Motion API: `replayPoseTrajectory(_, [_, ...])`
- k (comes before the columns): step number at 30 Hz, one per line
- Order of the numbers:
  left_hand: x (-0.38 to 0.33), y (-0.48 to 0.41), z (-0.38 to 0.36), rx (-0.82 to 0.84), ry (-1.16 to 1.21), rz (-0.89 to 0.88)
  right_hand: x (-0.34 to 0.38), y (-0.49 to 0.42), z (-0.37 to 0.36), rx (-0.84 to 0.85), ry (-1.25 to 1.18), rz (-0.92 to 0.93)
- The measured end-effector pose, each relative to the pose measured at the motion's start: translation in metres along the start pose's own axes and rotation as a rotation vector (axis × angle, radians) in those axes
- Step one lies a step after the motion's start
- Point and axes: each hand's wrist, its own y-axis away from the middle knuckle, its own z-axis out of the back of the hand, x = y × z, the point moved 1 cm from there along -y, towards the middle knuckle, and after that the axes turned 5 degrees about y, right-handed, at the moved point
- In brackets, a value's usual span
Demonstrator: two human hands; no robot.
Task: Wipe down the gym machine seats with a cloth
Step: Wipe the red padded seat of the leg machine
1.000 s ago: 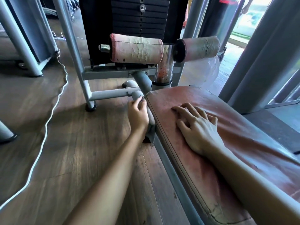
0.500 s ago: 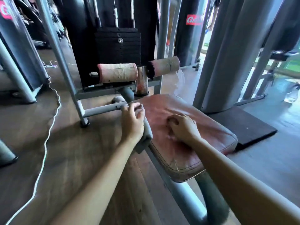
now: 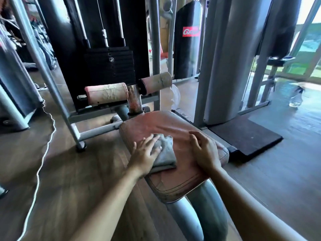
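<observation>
A worn reddish-brown padded seat (image 3: 175, 180) of a gym machine lies in front of me. A folded grey cloth (image 3: 165, 153) rests on the seat's left half. My left hand (image 3: 145, 153) lies flat on the cloth, fingers spread, pressing it onto the pad. My right hand (image 3: 204, 152) rests palm down on the seat's right side, fingers slightly apart, holding nothing.
Two faded pink roller pads (image 3: 107, 93) and a black weight stack (image 3: 109, 65) stand beyond the seat. Grey frame posts (image 3: 45, 75) rise on the left, a white cable (image 3: 41, 153) trails over the wooden floor, a black mat (image 3: 246, 136) lies on the right, and a plastic bottle (image 3: 296, 98) stands far right.
My left hand has brought the cloth from the seat's left edge up onto the top of the pad. My right hand slid toward the near right side. My view pulled back and up.
</observation>
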Motion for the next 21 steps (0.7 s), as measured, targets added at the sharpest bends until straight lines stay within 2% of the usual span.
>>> replayPoseTrajectory(4, [-0.040, -0.002, -0.026, 0.092, -0.254, 0.004, 0.005, 0.002, 0.004, -0.015, -0.034, -0.001])
replayPoseTrajectory(5, [-0.046, -0.002, -0.028, 0.120, -0.234, -0.010, 0.005, 0.003, 0.005, -0.010, -0.045, -0.005])
replayPoseTrajectory(7, [-0.048, -0.001, -0.027, 0.103, -0.031, -0.023, 0.004, 0.004, 0.006, 0.022, -0.040, 0.036])
replayPoseTrajectory(8, [-0.046, 0.002, -0.024, 0.020, 0.125, -0.024, 0.004, 0.005, 0.007, 0.060, -0.016, 0.076])
replayPoseTrajectory(10, [-0.038, 0.011, -0.017, -0.300, 0.436, 0.009, 0.005, 0.006, 0.009, 0.185, 0.088, 0.157])
replayPoseTrajectory(11, [-0.035, 0.014, -0.016, -0.454, 0.496, 0.040, 0.008, 0.009, 0.010, 0.260, 0.149, 0.197])
replayPoseTrajectory(13, [-0.031, 0.019, -0.017, -0.628, 0.376, 0.073, 0.009, 0.013, 0.011, 0.386, 0.232, 0.263])
replayPoseTrajectory(15, [-0.029, 0.017, -0.023, -0.645, 0.209, 0.020, 0.009, 0.010, 0.017, 0.467, 0.315, 0.285])
replayPoseTrajectory(19, [-0.026, 0.012, -0.023, -0.659, 0.250, 0.054, 0.029, -0.007, 0.035, 0.469, 0.574, 0.261])
replayPoseTrajectory(21, [-0.024, 0.010, -0.022, -0.653, 0.260, 0.053, 0.040, -0.008, 0.026, 0.446, 0.529, 0.252])
